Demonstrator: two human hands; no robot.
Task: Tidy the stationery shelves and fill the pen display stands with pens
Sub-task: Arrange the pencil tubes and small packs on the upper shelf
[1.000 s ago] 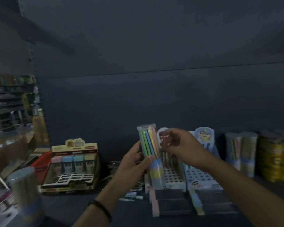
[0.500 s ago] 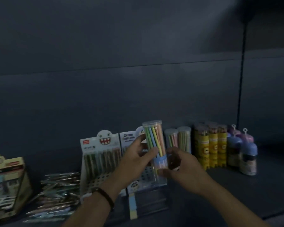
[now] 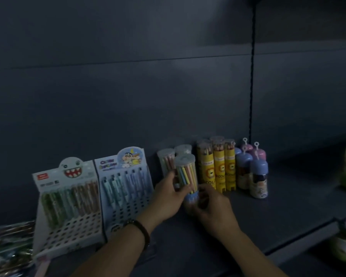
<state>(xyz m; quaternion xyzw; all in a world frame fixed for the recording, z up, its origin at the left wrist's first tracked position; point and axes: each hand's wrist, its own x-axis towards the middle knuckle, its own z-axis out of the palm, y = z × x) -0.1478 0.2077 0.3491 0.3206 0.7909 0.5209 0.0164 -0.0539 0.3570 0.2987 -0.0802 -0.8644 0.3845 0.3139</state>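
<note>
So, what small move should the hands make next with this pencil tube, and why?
Probably lower the pencil tube upright onto the shelf, then release. The left hand and right hand grip it in front of two matching tubes, left of the yellow tubes; its base is hidden, so contact is unclear.

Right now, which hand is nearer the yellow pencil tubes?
Right. The right hand grips the base of the clear pencil tube, just in front of the yellow pencil tubes; the left hand holds that tube's other side, farther left, by the blue pen stand.
</note>
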